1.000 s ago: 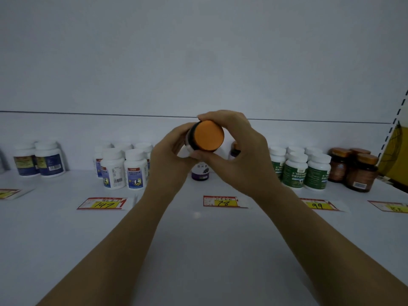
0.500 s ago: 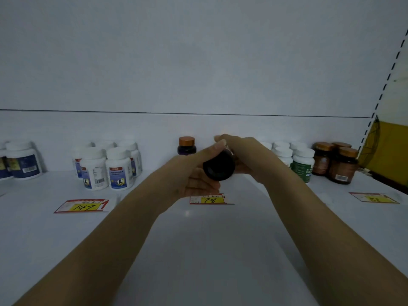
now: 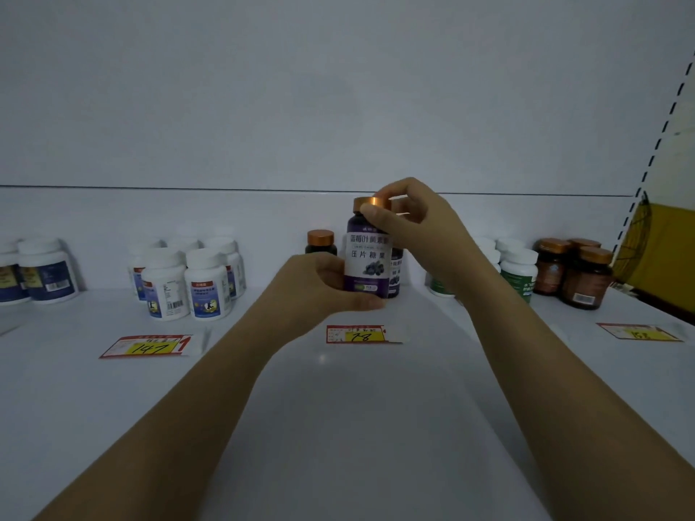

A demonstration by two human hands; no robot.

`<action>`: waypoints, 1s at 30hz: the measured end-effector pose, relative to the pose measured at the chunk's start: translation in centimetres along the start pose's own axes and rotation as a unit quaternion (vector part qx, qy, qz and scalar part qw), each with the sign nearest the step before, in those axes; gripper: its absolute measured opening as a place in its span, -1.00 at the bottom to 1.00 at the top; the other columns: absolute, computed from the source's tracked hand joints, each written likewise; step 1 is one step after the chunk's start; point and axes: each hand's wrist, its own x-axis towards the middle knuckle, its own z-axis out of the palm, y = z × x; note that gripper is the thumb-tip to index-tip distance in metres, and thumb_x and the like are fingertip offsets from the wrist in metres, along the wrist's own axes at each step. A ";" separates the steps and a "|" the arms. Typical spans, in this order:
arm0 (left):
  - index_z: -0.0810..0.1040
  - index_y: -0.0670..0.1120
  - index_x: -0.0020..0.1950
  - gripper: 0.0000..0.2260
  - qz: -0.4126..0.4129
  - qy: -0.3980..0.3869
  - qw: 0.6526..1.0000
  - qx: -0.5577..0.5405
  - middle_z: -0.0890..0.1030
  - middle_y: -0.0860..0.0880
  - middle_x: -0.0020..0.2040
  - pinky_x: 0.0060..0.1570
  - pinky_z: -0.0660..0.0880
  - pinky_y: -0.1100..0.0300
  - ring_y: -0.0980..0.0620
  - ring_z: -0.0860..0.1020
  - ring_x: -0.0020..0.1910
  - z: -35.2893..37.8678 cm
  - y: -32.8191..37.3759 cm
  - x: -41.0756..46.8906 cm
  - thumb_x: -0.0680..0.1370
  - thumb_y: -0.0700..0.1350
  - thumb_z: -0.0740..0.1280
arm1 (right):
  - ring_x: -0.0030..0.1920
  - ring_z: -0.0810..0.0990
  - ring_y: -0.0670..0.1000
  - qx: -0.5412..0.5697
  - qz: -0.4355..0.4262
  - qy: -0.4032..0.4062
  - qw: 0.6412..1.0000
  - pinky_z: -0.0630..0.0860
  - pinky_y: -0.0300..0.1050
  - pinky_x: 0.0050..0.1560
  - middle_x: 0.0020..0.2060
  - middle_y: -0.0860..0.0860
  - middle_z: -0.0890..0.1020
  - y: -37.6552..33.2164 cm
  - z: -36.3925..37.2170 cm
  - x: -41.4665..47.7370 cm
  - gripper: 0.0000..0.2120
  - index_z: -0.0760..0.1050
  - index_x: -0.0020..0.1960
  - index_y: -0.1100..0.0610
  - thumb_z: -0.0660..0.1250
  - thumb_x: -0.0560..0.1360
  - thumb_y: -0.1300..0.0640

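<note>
A dark purple bottle [image 3: 366,265] with a white label and a copper cap stands upright, held just above the white shelf [image 3: 338,426]. My left hand [image 3: 319,283] grips its lower body from the left, thumb under the base. My right hand [image 3: 410,220] pinches the copper cap from above and the right. Two more bottles of the same kind stand behind it, one [image 3: 320,242] to the left and one [image 3: 395,274] partly hidden to the right.
White bottles with blue labels [image 3: 188,282] stand at the back left, more [image 3: 41,272] at the far left. White bottles with green labels [image 3: 521,272] and brown jars [image 3: 581,276] stand at the back right. Price tags [image 3: 363,334], [image 3: 148,345], [image 3: 639,332] lie on the shelf.
The bottle was lying on its side with its cap, then its base, toward me. It has been turned upright, label facing me, and my right hand moved up onto the cap.
</note>
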 end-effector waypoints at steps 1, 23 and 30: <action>0.54 0.07 -0.02 -0.69 0.003 -0.004 1.000 0.009 0.62 0.18 -0.18 -0.31 0.44 0.46 0.29 0.59 -0.23 0.0 -0.3 0.1 0.31 -0.04 0.54 | -0.03 0.62 -0.07 -0.020 0.000 -0.004 1.000 0.61 -0.15 -0.08 -0.04 -0.08 0.62 -0.1 -0.1 0.0 -0.80 0.44 -0.02 -0.08 0.37 0.45 -0.13; -0.01 -0.21 0.54 -0.46 -0.093 -0.096 0.879 0.457 -0.03 -0.18 0.56 0.49 -0.09 0.05 -0.12 -0.08 0.54 0.1 -5.8 1.5 0.66 0.07 -0.06 | -0.21 0.47 -0.26 -0.192 -0.036 0.000 0.981 0.36 -0.49 -0.24 -0.12 -0.11 0.56 1.9 2.6 6.0 -0.81 0.54 0.06 0.12 0.40 0.48 0.10; -0.20 -0.19 0.54 -0.42 -0.155 -0.110 0.872 0.451 -0.20 -0.14 0.55 0.48 -0.18 0.06 -0.08 -0.18 0.54 0.3 -7.1 1.7 0.65 0.13 -0.15 | -0.13 0.55 -0.01 -0.223 -0.009 0.021 0.974 0.56 -0.11 -0.08 -0.15 0.01 0.60 5.2 4.8 5.9 -0.72 0.49 -0.03 0.17 0.45 0.43 0.00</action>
